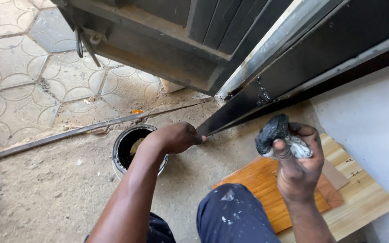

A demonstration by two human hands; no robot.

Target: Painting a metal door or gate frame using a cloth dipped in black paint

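Observation:
My left hand [176, 137] reaches forward, fingers curled, and touches the bottom corner of a dark painted metal door frame [244, 105]. It hangs just above an open paint can [124, 153] with black paint inside. My right hand [296, 164] is raised over the wooden boards and grips a piece of sponge [273, 132], black with paint at the top and white lower down. Whether the left hand holds anything is hidden by the fingers.
A dark metal gate leaf [167, 40] stands open above, with a latch [86, 42] at its left. A steel track [68, 132] runs across the sandy concrete. Orange and pale wooden boards [361, 198] lie at right. My paint-spotted blue trousers [232, 216] are below.

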